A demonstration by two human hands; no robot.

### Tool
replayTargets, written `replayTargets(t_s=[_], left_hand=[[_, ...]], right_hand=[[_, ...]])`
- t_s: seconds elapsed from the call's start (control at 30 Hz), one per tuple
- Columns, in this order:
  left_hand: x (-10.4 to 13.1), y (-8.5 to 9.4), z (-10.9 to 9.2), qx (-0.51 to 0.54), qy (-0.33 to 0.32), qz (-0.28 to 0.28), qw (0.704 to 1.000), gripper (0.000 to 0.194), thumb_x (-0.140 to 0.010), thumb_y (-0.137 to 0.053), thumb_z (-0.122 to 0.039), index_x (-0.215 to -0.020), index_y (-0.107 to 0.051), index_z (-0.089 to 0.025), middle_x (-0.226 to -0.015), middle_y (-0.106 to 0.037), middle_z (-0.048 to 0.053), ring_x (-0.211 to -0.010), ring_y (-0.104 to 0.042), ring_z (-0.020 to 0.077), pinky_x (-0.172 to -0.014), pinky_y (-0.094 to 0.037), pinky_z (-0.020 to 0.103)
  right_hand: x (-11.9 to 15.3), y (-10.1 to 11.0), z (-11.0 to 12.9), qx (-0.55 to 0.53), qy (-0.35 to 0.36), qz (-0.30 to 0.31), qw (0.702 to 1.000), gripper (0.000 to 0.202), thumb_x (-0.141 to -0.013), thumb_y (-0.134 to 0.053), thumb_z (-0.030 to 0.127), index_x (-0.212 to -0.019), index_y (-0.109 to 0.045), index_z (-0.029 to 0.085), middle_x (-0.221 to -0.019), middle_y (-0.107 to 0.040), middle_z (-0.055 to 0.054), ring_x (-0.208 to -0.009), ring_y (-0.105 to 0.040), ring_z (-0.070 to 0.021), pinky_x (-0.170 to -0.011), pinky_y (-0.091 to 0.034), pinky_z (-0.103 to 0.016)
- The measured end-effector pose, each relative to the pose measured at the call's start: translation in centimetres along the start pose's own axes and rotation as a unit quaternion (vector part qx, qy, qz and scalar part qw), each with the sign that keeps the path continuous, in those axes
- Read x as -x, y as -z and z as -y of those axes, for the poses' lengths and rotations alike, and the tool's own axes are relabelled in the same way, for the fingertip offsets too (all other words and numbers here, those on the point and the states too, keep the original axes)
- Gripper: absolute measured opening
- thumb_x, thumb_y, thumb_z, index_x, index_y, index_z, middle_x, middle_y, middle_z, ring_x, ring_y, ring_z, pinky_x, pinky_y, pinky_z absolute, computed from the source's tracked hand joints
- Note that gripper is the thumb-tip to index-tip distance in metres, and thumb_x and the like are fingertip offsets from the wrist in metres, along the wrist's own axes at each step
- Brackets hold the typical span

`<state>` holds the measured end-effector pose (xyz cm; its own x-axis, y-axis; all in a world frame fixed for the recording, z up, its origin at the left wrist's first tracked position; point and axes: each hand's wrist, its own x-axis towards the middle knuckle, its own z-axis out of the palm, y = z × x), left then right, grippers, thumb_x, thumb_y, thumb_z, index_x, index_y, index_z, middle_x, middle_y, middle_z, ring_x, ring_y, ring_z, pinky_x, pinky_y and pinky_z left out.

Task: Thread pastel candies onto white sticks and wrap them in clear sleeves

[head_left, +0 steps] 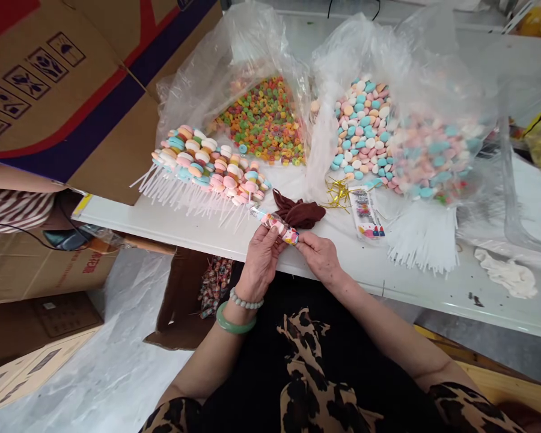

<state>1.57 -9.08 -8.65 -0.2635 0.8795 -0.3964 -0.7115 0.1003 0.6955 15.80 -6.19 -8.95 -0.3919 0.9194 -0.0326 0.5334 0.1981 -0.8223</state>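
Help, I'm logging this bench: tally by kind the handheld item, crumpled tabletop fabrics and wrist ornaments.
Printed plastic candy package: 1
Crumpled brown fabric bundle: 1
Crumpled white fabric bundle: 1
Pale round-beaded bracelet: 1
Smooth green bangle: 1
Total: 5

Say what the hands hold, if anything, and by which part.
A slim printed clear packet: the left hand grips it around the middle, the right hand pinches its right end.

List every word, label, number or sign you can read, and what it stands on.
No words or numbers are clear enough to quote.
Large carton: handling signs, one an umbrella.
Box below it: red characters, too blurred.
Bottom-left box: dark marks, too small.
Flat packet: printing too small.
Held wrapper: printing too small.
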Motion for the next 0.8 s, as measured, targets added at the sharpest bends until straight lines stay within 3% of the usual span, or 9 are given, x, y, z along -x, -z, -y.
replayTargets(t_s=[0.1, 0.23, 0.33, 0.43, 0.53, 0.67, 0.8], left_hand=[[-0.1, 0.0, -0.4, 0.009, 0.008, -0.003, 1.0, 0.027, -0.072, -0.081, -0.027, -0.093, -0.067, -0.018, -0.092, -0.069, 0.003, -0.081, -0.066, 0.0125, -0.074, -0.054, 0.024], [0.0, -0.1, -0.8, 0.009, 0.003, -0.002, 1.0, 0.028, -0.071, -0.081, -0.027, -0.094, -0.067, -0.017, -0.092, -0.069, 0.002, -0.082, -0.066, 0.0127, -0.074, -0.053, 0.025], [0.5, -0.6, -0.3, -0.008, -0.001, -0.002, 1.0, 0.03, -0.072, -0.08, -0.027, -0.097, -0.067, -0.017, -0.094, -0.069, 0.003, -0.083, -0.065, 0.0121, -0.075, -0.052, 0.024], [0.9, -1.1, 0.6, -0.027, -0.004, -0.007, 1.0, 0.029, -0.072, -0.079, -0.028, -0.096, -0.066, -0.018, -0.092, -0.068, 0.002, -0.084, -0.064, 0.0121, -0.077, -0.052, 0.025], [0.9, -1.3, 1.1, -0.025, 0.008, -0.001, 1.0, 0.029, -0.072, -0.079, -0.027, -0.096, -0.065, -0.019, -0.089, -0.068, 0.001, -0.082, -0.064, 0.0113, -0.077, -0.052, 0.024], [0.1, -0.9, 0.2, -0.005, 0.001, -0.002, 1.0, 0.029, -0.072, -0.08, -0.024, -0.096, -0.064, -0.018, -0.089, -0.068, 0.002, -0.082, -0.065, 0.0129, -0.078, -0.052, 0.027], [-0.3, -0.4, -0.6, 0.001, -0.028, -0.012, 1.0, 0.027, -0.072, -0.08, -0.025, -0.092, -0.062, -0.019, -0.089, -0.068, 0.001, -0.083, -0.065, 0.013, -0.081, -0.052, 0.029]], right_hand=[[-0.3, 0.3, -0.1, -0.147, -0.047, 0.054, 0.987, 0.019, -0.082, -0.053, 0.038, -0.074, -0.059, 0.022, -0.059, -0.05, 0.004, -0.056, -0.045, -0.0125, -0.057, -0.034, -0.024], [-0.6, 0.5, -0.3, -0.274, -0.146, 0.109, 0.944, 0.028, -0.08, -0.054, 0.048, -0.076, -0.059, 0.022, -0.048, -0.042, 0.008, -0.044, -0.034, -0.0109, -0.045, -0.028, -0.024], [-0.7, 0.1, -0.6, -0.23, -0.17, 0.084, 0.955, 0.03, -0.076, -0.057, 0.05, -0.065, -0.054, 0.022, -0.046, -0.039, 0.007, -0.044, -0.033, -0.0105, -0.045, -0.026, -0.023], [-0.8, -0.3, -0.4, -0.075, -0.141, 0.003, 0.987, 0.039, -0.078, -0.057, 0.05, -0.054, -0.048, 0.021, -0.051, -0.043, 0.004, -0.053, -0.038, -0.0116, -0.051, -0.027, -0.024], [-0.8, -0.2, 0.0, 0.029, -0.108, -0.029, 0.993, 0.038, -0.084, -0.053, 0.048, -0.057, -0.054, 0.021, -0.059, -0.053, 0.001, -0.06, -0.044, -0.0138, -0.057, -0.029, -0.025], [-0.5, 0.5, -0.2, -0.063, -0.069, 0.022, 0.995, 0.027, -0.086, -0.051, 0.042, -0.071, -0.062, 0.022, -0.064, -0.058, 0.002, -0.063, -0.05, -0.0143, -0.06, -0.036, -0.025], [0.1, 0.8, -0.8, -0.135, -0.089, 0.045, 0.986, 0.019, -0.083, -0.053, 0.036, -0.075, -0.062, 0.022, -0.059, -0.053, 0.004, -0.056, -0.047, -0.0129, -0.055, -0.036, -0.024]])
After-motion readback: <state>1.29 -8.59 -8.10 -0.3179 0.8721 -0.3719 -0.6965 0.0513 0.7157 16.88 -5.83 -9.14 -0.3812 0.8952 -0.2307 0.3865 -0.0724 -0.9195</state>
